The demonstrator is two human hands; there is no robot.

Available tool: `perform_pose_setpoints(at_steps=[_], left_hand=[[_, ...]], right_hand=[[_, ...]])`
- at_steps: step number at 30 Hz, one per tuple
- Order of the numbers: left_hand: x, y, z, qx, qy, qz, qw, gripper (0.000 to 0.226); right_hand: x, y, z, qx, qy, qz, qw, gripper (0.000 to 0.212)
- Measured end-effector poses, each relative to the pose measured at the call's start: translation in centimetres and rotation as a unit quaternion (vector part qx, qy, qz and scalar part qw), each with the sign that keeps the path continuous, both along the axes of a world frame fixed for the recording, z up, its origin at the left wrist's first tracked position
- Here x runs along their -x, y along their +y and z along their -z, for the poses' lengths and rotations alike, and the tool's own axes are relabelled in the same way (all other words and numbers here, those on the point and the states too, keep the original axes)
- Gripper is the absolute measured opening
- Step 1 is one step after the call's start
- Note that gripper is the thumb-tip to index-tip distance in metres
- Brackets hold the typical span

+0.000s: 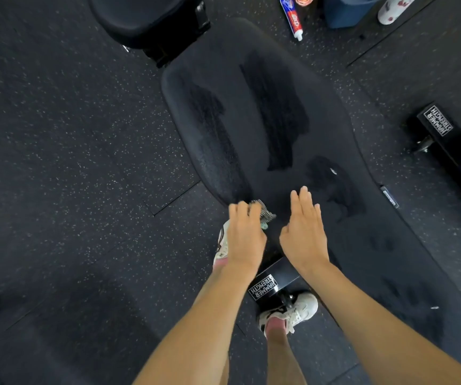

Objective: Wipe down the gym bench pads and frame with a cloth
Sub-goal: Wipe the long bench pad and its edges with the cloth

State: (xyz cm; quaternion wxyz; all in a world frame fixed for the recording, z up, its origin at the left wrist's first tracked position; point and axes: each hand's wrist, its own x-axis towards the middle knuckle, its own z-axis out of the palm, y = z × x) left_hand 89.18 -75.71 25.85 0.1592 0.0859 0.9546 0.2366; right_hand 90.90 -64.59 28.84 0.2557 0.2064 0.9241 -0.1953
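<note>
The long black bench pad (265, 87) runs from the upper middle to the lower right, with dark wet streaks across it. My left hand (244, 237) lies over a small patterned cloth (264, 212) at the pad's near left edge; only a corner of the cloth shows past my fingers. Just to its right, my right hand (304, 232) rests flat on the pad with straight fingers and holds nothing. Below my hands, the black bench frame (265, 284) with a white label shows.
A second black pad (146, 18) sits at the top left. A tube (292, 18), a blue container (346, 9) and a white bottle (393, 9) lie on the speckled rubber floor at the top right. Another frame foot (446, 137) is at the right. My shoes flank the frame.
</note>
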Motion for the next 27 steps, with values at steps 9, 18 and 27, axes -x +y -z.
perform_pose_setpoints(at_steps=[9, 18, 27], left_hand=[[-0.2, 2.4, -0.6, -0.082, 0.002, -0.013, 0.997, 0.048], [-2.1, 5.9, 0.2, -0.005, 0.022, -0.101, 0.995, 0.047], [-9.7, 7.5, 0.1, -0.06, -0.053, 0.141, 0.987, 0.056]], right_hand=[[-5.5, 4.3, -0.4, -0.02, -0.026, 0.086, 0.996, 0.072], [-7.6, 6.0, -1.2, 0.008, -0.016, 0.147, 0.989, 0.073], [-8.6, 8.1, -1.1, 0.011, -0.041, 0.151, 0.988, 0.07]])
